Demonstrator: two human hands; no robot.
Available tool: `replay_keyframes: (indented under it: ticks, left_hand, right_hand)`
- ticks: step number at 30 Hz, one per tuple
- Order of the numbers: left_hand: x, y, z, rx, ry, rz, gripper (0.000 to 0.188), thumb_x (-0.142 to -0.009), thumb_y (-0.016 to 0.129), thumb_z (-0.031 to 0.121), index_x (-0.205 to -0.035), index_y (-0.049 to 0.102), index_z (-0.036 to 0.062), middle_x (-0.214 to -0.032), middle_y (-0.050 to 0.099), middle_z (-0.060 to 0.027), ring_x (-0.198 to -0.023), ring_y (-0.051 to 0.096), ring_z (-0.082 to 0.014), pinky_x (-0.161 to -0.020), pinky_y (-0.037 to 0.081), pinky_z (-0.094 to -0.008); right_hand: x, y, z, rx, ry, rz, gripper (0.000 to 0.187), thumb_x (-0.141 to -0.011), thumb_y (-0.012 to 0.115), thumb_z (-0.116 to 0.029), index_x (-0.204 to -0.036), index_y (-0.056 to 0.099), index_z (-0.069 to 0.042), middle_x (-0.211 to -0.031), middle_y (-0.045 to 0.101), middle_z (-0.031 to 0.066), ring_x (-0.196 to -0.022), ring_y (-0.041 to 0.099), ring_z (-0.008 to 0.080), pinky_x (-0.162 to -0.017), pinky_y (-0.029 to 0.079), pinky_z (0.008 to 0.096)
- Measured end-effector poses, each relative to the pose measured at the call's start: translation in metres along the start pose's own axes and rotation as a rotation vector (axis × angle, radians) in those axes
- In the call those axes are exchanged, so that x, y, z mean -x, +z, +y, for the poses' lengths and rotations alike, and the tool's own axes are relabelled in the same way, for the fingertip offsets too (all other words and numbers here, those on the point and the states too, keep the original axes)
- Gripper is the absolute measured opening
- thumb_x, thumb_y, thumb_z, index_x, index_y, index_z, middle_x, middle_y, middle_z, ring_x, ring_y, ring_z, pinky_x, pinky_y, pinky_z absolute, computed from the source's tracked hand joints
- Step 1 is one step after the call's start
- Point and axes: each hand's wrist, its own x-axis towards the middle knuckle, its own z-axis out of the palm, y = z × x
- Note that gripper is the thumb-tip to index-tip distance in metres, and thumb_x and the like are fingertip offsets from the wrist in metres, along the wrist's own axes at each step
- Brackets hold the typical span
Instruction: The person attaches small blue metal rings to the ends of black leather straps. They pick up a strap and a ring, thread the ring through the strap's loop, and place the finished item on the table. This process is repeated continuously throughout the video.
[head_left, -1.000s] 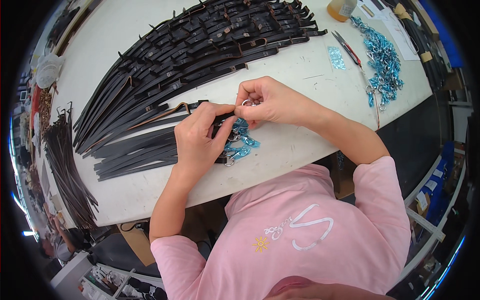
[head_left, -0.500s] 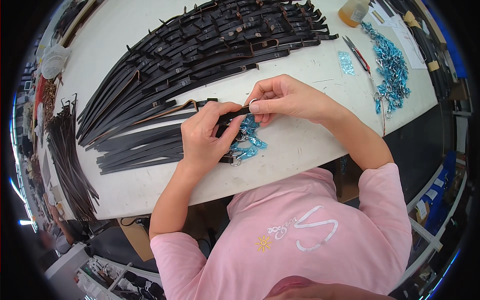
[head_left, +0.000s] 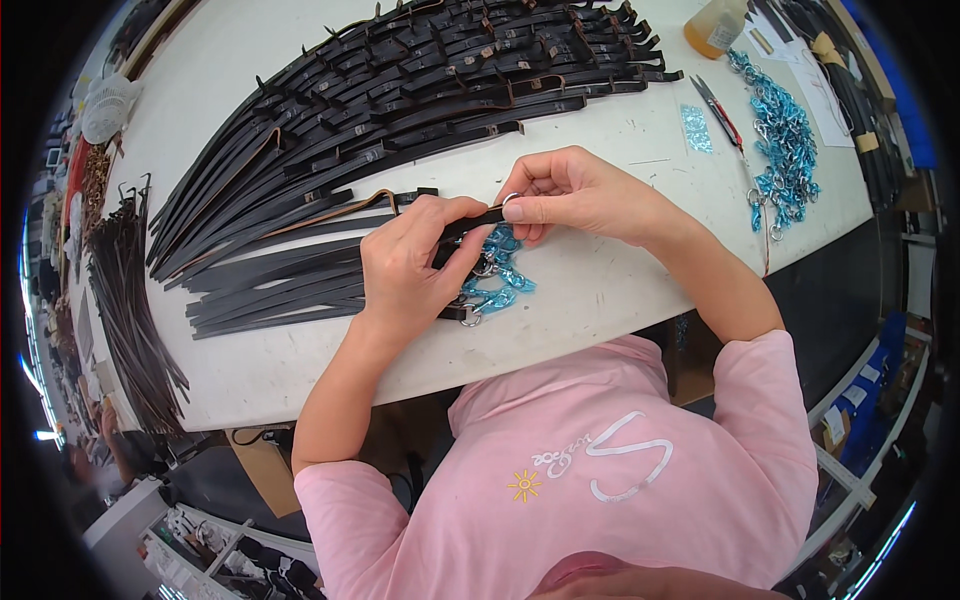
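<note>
Between my two hands is the end of a black leather strap (head_left: 488, 217). My left hand (head_left: 413, 255) pinches the strap with thumb and fingers. The thumb and fingertips of my right hand (head_left: 557, 200) close on a silver metal ring (head_left: 511, 199) at the strap's tip. Just below my hands, blue-wrapped metal clasps (head_left: 497, 285) lie at the ends of several straps. A silver ring (head_left: 470, 316) shows at the end of the nearest one. Flat black straps (head_left: 275, 295) stretch leftward from under my left hand.
A large pile of black straps (head_left: 400, 95) fills the far table (head_left: 600, 290). Thin dark straps (head_left: 130, 300) hang over its left edge. At right are red-handled pliers (head_left: 722, 113), a small clear bag (head_left: 696, 128), blue-wrapped clasps (head_left: 785, 130) and a bottle of amber liquid (head_left: 714, 30).
Both hands keep their grip on the strap end and ring, almost in place. The view has shifted slightly.
</note>
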Motion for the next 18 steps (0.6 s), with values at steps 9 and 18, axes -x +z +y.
replay_keyframes:
  ticks: [9, 18]
  left_hand:
    - [0.004, 0.005, 0.002, 0.040, 0.020, -0.037, 0.023, -0.079, 0.079, 0.001, -0.101, 0.072, 0.0061, -0.081, 0.069, -0.0027, -0.057, 0.055, -0.0102, -0.047, 0.038, -0.0252]
    - [-0.004, -0.020, 0.008, 0.126, -0.289, -0.244, 0.007, -0.094, 0.068, 0.006, -0.096, 0.071, -0.0003, -0.078, 0.066, -0.0049, -0.063, 0.054, -0.0091, -0.052, 0.038, -0.0235]
  right_hand:
    - [-0.002, 0.009, 0.004, 0.048, -0.001, -0.063, 0.019, -0.098, 0.070, -0.022, -0.099, 0.065, -0.004, -0.091, 0.068, 0.0015, -0.084, 0.065, 0.0075, -0.074, 0.054, 0.0227]
    - [-0.001, 0.011, 0.009, 0.088, -0.025, -0.012, 0.016, -0.098, 0.066, -0.021, -0.098, 0.062, -0.005, -0.087, 0.063, -0.0008, -0.079, 0.060, 0.0058, -0.068, 0.051, 0.0218]
